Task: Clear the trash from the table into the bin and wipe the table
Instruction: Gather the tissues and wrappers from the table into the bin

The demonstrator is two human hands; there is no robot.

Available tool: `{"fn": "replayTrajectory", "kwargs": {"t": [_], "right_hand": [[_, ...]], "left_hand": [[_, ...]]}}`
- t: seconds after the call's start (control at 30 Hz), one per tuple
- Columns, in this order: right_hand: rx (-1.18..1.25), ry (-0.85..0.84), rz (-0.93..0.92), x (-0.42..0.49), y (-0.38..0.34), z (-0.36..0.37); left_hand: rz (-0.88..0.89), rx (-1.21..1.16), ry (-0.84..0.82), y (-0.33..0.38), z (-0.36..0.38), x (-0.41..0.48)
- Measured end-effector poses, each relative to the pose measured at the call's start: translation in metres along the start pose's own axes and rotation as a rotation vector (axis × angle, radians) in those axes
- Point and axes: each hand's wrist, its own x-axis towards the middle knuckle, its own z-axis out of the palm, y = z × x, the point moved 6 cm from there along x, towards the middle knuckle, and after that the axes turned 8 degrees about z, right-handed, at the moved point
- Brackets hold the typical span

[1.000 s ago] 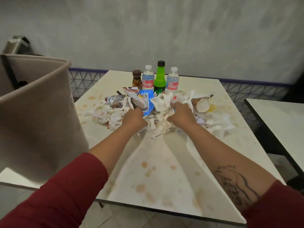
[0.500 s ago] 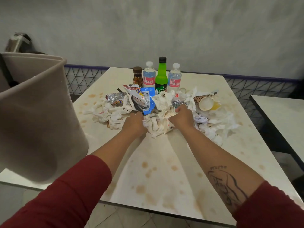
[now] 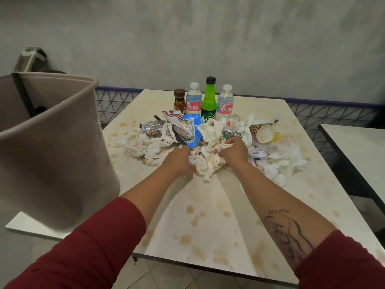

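Both hands meet in the middle of the frame, at the near edge of the trash heap. The left hand has its fingers curled into a wad of crumpled white napkins. The right hand grips the same wad from the other side, fingers bent over its top. The wad lies low on the table, pressed between the two hands.

The rest of the trash spreads across the table's centre. Loose napkins trail off left of the hands, and more tissue lies to the right. Just above the left hand are a blue wrapper, a snack bag and a foil wrapper. A paper cup lies on its side right of centre, mouth toward the camera.

Behind the heap, upright in a row, stand a brown jar, a water bottle, a green bottle and a second water bottle.

The beige bin fills the left of the frame, tilted, overlapping the table's left edge; what it rests on I cannot tell. Brown stains spot the table's near half. Another table shows at the right edge.
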Motion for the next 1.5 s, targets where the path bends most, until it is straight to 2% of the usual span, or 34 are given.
{"fn": "replayTrajectory", "kwargs": {"t": [0.27,0.47,0.6,0.8,0.87,1.1,1.37,1.5], "right_hand": [[0.112,0.015,0.006,-0.005,-0.020,-0.022],[0.210,0.178,-0.116,-0.019,-0.060,-0.055],[0.294,0.208,-0.188,-0.034,-0.101,-0.067],[0.430,0.074,-0.168,-0.066,-0.167,-0.053],[0.434,-0.025,-0.172,-0.081,-0.191,-0.039],[0.563,-0.282,-0.113,-0.151,-0.262,0.030],[0.474,-0.442,-0.082,-0.216,-0.296,0.120],[0.326,-0.497,-0.138,-0.234,-0.292,0.154]], "left_hand": [[0.049,0.005,0.036,0.014,-0.034,-0.004],[0.115,0.021,0.110,0.040,-0.075,-0.012],[0.163,0.009,0.208,0.065,-0.121,-0.023],[0.222,0.030,0.365,0.090,-0.203,-0.056],[0.235,0.041,0.418,0.089,-0.230,-0.070],[0.165,0.042,0.542,0.044,-0.313,-0.121],[0.006,0.035,0.550,-0.039,-0.352,-0.167],[-0.055,0.076,0.474,-0.070,-0.351,-0.181]]}}
